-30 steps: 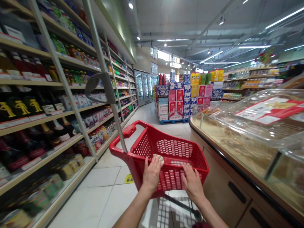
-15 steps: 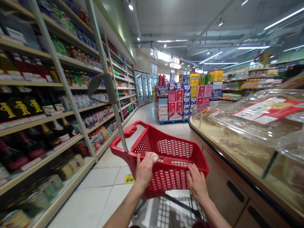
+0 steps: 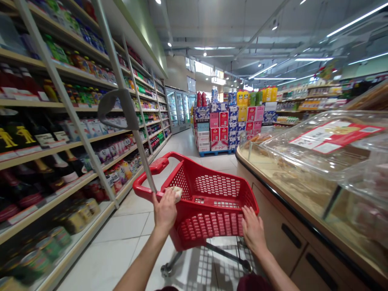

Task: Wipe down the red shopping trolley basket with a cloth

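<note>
A red plastic shopping cart (image 3: 212, 224) stands sideways before me, its handle end to the left. My left hand (image 3: 165, 210) is closed on a crumpled whitish cloth (image 3: 177, 193) and rests on the near rim, close to the foot of a grey metal pole (image 3: 142, 155) that rises from the cart. On the pole sits a grey plastic loop (image 3: 119, 109). My right hand (image 3: 254, 228) lies against the near rim by the right corner, fingers stretched out over the edge, with nothing seen in it. The left fingertips are partly hidden behind the cloth.
Shelves (image 3: 39, 161) of bottles and cans run along the left. At right, close to the cart, stands a counter (image 3: 279, 202) with clear plastic food boxes (image 3: 321, 141). Stacked cartons (image 3: 220, 129) on a blue pallet (image 3: 216, 152) stand ahead, with glass-door fridges (image 3: 178, 107) farther back.
My left hand with the cloth has slid left along the near rim towards the handle end. My right hand stays at the right corner. The whole view has shifted slightly.
</note>
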`<state>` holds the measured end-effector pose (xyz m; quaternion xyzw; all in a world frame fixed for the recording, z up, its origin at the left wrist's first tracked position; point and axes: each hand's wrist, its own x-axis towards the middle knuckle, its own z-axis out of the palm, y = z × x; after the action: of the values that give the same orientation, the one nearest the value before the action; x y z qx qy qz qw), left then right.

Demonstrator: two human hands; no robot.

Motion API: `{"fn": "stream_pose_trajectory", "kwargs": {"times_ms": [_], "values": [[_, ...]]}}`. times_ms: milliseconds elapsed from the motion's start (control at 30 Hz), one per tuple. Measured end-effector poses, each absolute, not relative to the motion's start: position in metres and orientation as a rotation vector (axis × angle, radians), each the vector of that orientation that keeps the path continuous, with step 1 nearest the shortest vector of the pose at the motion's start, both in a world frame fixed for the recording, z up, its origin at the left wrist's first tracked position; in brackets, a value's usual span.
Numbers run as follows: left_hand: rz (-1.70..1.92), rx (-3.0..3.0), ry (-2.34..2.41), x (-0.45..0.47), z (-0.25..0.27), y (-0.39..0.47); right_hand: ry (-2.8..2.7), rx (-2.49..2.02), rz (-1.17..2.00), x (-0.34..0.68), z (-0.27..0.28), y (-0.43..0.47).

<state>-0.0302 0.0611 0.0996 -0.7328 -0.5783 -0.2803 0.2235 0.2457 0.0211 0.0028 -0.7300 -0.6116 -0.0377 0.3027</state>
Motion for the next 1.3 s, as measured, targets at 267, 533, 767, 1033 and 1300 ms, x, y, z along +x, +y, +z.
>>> {"fn": "stream_pose_trajectory", "kwargs": {"times_ms": [267,533,767,1033,1300], "values": [[-0.764,-2.230,-1.431,0.003,0.087,0.059,-1.572,-1.979,-0.106,0.255,-0.001,0.018],[-0.649,-2.221,-1.446,0.001,0.077,0.058,-1.645,-1.937,-0.152,0.240,0.001,0.021],[-0.804,-2.030,-1.610,-0.006,0.087,0.064,-1.562,-2.021,-0.144,0.252,0.001,0.023],[-0.708,-2.260,-1.397,0.012,0.078,0.062,-1.677,-1.897,-0.138,0.241,0.017,0.024],[-0.707,-2.179,-1.493,-0.005,0.078,0.067,-1.640,-1.938,-0.118,0.241,0.013,0.022]]}}
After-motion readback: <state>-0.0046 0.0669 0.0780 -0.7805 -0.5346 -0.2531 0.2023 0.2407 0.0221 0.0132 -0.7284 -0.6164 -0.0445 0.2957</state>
